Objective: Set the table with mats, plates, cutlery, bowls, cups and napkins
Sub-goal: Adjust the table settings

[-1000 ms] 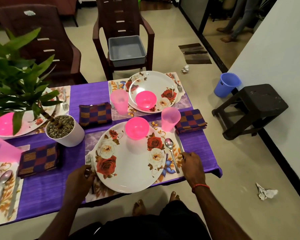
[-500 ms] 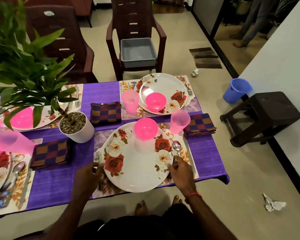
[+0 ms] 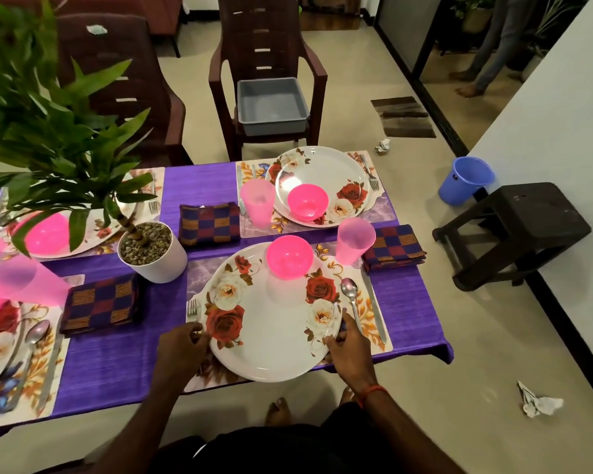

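Observation:
The near flowered plate (image 3: 271,330) lies on its mat (image 3: 199,271) at the front edge of the purple-clothed table (image 3: 124,357). It carries a pink bowl (image 3: 289,257) at its far rim. My left hand (image 3: 182,343) curls round the plate's left rim, over the handle of the fork (image 3: 192,307). My right hand (image 3: 346,340) grips the right rim with the thumb on top. A spoon (image 3: 350,292) and a knife (image 3: 374,306) lie right of the plate. Behind them stand a pink cup (image 3: 355,241) and a checked napkin (image 3: 394,246).
A potted plant (image 3: 151,251) stands mid-table. A second set place (image 3: 322,172) lies beyond, and two more at the left. A grey tub (image 3: 271,104) sits on the far chair. On the floor at the right are a black stool (image 3: 514,230) and a blue bucket (image 3: 464,184).
My right hand has moved left from the mat's right edge, past the spoon, onto the plate's right rim. My left hand has stayed at the plate's left rim by the fork.

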`<state>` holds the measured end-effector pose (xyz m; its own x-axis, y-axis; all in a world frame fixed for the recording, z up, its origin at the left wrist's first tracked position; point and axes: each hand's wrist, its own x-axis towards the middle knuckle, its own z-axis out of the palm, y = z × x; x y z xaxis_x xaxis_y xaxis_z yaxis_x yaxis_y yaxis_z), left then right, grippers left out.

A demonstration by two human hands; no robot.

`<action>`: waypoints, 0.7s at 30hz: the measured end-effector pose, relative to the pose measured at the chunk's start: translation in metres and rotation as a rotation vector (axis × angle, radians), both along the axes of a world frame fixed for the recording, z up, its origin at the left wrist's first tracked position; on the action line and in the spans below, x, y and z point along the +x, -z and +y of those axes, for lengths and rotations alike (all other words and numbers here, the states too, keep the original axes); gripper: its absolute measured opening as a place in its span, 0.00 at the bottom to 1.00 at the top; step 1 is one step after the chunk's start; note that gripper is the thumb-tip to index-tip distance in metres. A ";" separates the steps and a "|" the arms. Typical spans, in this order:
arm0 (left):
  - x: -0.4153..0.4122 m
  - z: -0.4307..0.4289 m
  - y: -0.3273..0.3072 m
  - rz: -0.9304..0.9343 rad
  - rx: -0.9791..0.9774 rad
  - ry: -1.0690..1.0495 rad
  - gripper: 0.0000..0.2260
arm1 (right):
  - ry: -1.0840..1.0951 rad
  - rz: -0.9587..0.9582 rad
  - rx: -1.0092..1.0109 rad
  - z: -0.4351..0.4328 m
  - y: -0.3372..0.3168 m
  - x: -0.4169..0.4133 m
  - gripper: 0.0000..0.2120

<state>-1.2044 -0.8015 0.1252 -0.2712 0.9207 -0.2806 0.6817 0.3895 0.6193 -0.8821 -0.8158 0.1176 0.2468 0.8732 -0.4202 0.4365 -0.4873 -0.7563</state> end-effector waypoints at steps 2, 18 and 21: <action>0.001 0.000 -0.001 -0.008 -0.004 0.006 0.09 | -0.004 0.002 -0.011 0.000 0.001 0.000 0.30; -0.001 0.002 0.006 0.006 0.021 0.017 0.13 | -0.010 -0.006 -0.034 0.003 0.001 0.000 0.30; 0.001 0.001 0.006 0.007 0.007 0.021 0.13 | -0.010 0.003 -0.027 0.005 -0.001 0.001 0.25</action>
<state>-1.2037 -0.8000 0.1193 -0.2536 0.9283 -0.2719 0.6941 0.3704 0.6173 -0.8808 -0.8110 0.1185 0.2372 0.8638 -0.4445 0.4391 -0.5035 -0.7441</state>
